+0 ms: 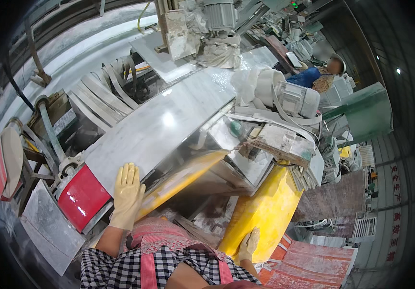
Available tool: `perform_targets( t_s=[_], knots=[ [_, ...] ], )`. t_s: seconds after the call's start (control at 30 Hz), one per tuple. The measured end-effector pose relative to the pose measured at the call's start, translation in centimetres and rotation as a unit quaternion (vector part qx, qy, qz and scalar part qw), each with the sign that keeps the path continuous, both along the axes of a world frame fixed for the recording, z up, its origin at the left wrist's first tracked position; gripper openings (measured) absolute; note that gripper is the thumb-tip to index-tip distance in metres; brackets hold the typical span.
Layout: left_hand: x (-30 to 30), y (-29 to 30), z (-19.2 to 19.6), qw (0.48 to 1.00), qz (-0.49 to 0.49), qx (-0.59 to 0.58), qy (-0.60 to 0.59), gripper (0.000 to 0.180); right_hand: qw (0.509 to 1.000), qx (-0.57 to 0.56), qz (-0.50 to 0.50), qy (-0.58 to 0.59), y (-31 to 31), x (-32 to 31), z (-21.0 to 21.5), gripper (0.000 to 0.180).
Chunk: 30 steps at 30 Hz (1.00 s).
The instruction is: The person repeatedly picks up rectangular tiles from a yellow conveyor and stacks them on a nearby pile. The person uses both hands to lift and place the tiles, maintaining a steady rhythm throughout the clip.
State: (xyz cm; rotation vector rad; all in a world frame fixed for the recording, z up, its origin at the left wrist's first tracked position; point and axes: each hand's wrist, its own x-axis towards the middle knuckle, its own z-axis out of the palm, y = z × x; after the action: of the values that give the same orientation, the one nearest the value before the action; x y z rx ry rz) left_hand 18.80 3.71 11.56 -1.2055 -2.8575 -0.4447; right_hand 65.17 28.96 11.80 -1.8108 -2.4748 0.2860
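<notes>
My left hand [128, 195], in a cream rubber glove, lies flat with its fingers stretched out on the near edge of a long wet grey-white stone slab [154, 115]. The slab runs from a glossy red curved surface [83, 198] away toward a wet, plastic-wrapped part of the machine. My right hand [249, 244], gloved likewise, rests with extended fingers against a broad yellow panel [270, 212] at my right. Between my hands, a narrower yellow board [183, 178] slants away from me, its near end beside my left hand.
White belts [104, 94] hang beyond the slab at left. Motors [296, 98] and a dusty box [282, 144] stand at right. A grey plate [53, 226] leans at lower left; orange-red panels [313, 262] lie at lower right. Another person [320, 77] works far right beside a green panel [366, 111].
</notes>
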Motion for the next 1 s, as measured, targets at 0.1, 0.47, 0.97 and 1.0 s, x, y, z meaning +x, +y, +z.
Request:
perform_targets(
  t_s=[0.1,0.47,0.97,1.0],
  knots=[
    [-0.2,0.0,0.4,0.999,-0.008,0.039,-0.029,0.066,1.000,0.002,0.000,-0.012,0.7,0.4,-0.4,0.053],
    [-0.7,0.0,0.9,0.997,-0.036,0.008,-0.073,0.062,0.994,-0.030,-0.060,-0.087,1.5,0.6,-1.8,0.056],
    [-0.3,0.0,-0.2,0.999,-0.027,0.013,-0.026,0.063,0.998,0.038,-0.048,0.025,0.3,-0.4,-2.1,0.053],
    [-0.2,0.0,-0.4,1.000,-0.027,0.004,-0.007,0.063,0.997,0.049,-0.041,0.033,0.2,-0.4,-2.2,0.052]
  ],
)
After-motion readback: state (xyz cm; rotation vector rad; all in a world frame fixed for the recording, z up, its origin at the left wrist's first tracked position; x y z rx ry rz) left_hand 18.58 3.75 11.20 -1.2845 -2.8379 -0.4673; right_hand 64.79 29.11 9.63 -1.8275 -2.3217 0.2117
